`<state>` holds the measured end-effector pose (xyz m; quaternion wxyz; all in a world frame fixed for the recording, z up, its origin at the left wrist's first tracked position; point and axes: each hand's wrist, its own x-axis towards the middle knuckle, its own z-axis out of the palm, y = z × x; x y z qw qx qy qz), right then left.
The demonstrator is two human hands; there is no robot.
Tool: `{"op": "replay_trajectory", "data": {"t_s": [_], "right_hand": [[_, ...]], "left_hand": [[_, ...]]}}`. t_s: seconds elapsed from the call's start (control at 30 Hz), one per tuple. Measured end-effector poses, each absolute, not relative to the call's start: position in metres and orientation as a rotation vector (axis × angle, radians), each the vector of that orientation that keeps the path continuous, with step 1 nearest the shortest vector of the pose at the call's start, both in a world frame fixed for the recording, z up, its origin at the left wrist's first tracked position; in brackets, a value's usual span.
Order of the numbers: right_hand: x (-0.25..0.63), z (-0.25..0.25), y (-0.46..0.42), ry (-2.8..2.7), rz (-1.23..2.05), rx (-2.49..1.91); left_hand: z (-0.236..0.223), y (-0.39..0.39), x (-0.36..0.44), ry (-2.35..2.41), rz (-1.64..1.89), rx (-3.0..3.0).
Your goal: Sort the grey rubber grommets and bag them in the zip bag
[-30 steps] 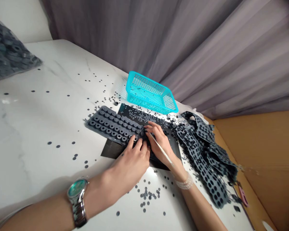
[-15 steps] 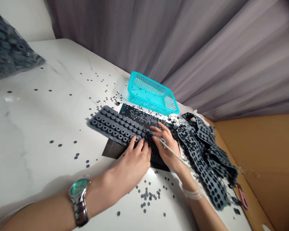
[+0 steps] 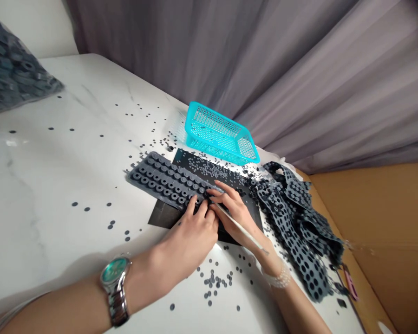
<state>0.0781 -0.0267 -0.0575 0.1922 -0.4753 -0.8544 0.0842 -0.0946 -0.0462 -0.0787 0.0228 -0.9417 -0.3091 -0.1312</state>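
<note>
A dark grey rubber sheet (image 3: 163, 178) with rows of raised rings lies slantwise over a black mat (image 3: 162, 215). My left hand (image 3: 193, 236) curls its fingers over the sheet's near edge, the index fingertip among the rings; its thumb is hidden. Just right of it, my right hand (image 3: 235, 211) pinches a thin pale stick-like tool (image 3: 245, 232), whose back end points toward the wrist. The tool's tip is hidden between the two hands, at the sheet. Many small dark discs (image 3: 214, 280) are scattered on the table near my left hand.
Behind the mat stands a turquoise plastic basket (image 3: 219, 150). Perforated rubber sheets (image 3: 299, 227) are heaped at the right, near pink-handled scissors (image 3: 350, 285) and a cardboard wall (image 3: 386, 232). A clear bag of dark rubber parts (image 3: 14, 74) sits at the far left.
My right hand has shifted left with the tool, closer to my left hand's fingertips. My left hand and the visible left part of the sheet stay in place.
</note>
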Motion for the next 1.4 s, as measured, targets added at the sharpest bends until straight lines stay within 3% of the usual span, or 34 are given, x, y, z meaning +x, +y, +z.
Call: {"op": "replay_trajectory", "data": {"t_s": [0.17, 0.5, 0.7, 0.87, 1.27, 1.4], "right_hand": [[0.078, -0.067, -0.021, -2.372, 0.109, -1.244], [0.089, -0.061, -0.022, -1.74, 0.058, -1.493], [0.089, -0.059, -0.035, -2.091, 0.372, -1.383], [0.084, -0.064, -0.038, -2.17, 0.45, -1.376], [0.087, -0.059, -0.021, -2.543, 0.081, -1.148], [0.094, -0.05, -0.006, -2.271, 0.022, -1.264]], "left_hand": [[-0.081, -0.046, -0.095, -0.963, -0.408, -2.94], [-0.084, -0.047, -0.093, -0.975, -0.427, -2.916], [-0.08, -0.048, -0.094, -0.968, -0.426, -2.929], [-0.077, -0.049, -0.093, -1.011, -0.424, -2.924], [-0.084, -0.047, -0.094, -0.96, -0.435, -2.928], [-0.082, -0.047, -0.095, -0.951, -0.395, -2.923]]}}
